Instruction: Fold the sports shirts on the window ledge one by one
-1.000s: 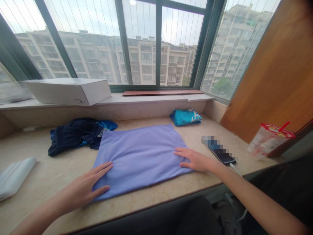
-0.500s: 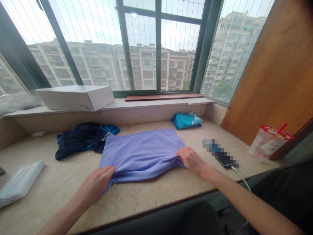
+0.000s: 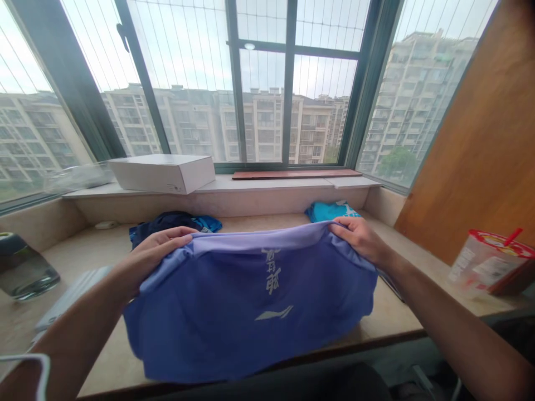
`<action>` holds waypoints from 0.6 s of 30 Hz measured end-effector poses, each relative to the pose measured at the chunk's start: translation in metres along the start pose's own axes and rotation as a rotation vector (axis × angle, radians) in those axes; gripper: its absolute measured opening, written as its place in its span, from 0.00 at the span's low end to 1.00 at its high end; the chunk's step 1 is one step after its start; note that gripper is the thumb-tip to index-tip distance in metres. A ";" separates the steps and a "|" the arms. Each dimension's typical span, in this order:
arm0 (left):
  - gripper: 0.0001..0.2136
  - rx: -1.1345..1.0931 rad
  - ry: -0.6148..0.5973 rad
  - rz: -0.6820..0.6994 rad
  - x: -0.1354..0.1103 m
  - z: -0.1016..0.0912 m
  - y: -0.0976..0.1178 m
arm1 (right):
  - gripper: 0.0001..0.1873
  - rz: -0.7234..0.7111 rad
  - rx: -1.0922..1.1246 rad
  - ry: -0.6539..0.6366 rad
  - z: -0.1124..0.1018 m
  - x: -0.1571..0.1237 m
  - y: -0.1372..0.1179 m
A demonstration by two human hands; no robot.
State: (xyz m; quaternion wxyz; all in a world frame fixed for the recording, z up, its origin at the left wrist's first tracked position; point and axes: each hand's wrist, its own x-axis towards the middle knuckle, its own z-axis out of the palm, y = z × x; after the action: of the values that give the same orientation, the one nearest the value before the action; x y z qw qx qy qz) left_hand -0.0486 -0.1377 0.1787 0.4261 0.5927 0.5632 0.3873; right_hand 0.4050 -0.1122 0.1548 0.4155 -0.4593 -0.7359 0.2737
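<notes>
A purple shirt (image 3: pixel 200 312) with white lettering and a white logo hangs between my hands, above the front of the counter. My left hand (image 3: pixel 167 245) is closed on its upper left edge, thumb along the top. At the upper right edge, my right hand (image 3: pixel 355 231) pinches the cloth the same way. The top edge is pulled nearly straight between them, and the lower part droops over the counter's front edge. Behind the shirt lie a crumpled dark navy garment (image 3: pixel 167 221) on the left and a folded turquoise garment (image 3: pixel 330 211) on the right.
On the sill stands a white box (image 3: pixel 163 174) beside a reddish board (image 3: pixel 292 174). A bottle (image 3: pixel 25 270) and a white device (image 3: pixel 79 289) are at the left of the stone counter (image 3: pixel 397 314). A plastic cup with a red straw (image 3: pixel 485 264) stands at the right.
Both hands have lifted the purple shirt off the counter towards me, so its printed side now shows and hangs down. The camera view has shifted left, bringing the bottle into sight.
</notes>
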 end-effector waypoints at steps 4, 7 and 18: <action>0.26 0.104 0.020 -0.044 0.041 0.000 -0.016 | 0.20 -0.017 -0.176 -0.072 0.013 0.066 0.019; 0.25 0.427 0.227 0.013 0.066 0.005 -0.047 | 0.17 0.011 -0.474 -0.029 0.039 0.099 0.034; 0.22 1.103 -0.114 0.512 0.056 0.041 -0.119 | 0.31 -0.029 -0.654 -0.402 0.160 0.009 0.058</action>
State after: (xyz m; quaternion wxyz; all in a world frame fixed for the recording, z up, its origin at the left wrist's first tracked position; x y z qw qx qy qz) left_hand -0.0465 -0.0841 0.0519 -0.0208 0.8624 0.4966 0.0961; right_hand 0.2904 -0.0824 0.0322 0.0982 -0.4943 -0.8576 0.1032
